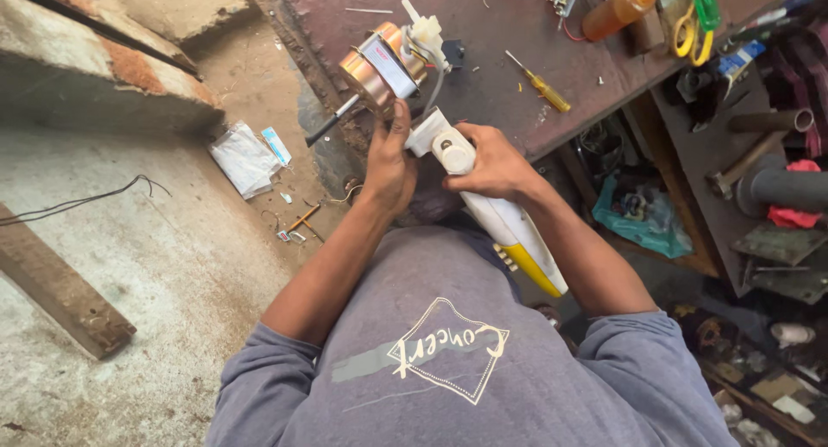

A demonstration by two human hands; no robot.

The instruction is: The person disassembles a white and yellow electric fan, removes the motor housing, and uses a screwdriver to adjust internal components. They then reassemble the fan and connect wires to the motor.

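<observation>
Gripping the white-and-yellow appliance body (509, 227) with my right hand (492, 164), my left hand (388, 166) steadies the copper-wound motor (379, 67) at twelve o'clock, braced over the tabletop (500, 84).

Head camera, looking steeply down, close above workbench (517, 76).

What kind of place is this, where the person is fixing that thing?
Probably a small repair workshop. A worn dark metal workbench holds a yellow-handled screwdriver and an amber plastic bottle. The left hand steadies a copper-wound motor, and the right hand grips its white-and-yellow plastic casing.
</observation>
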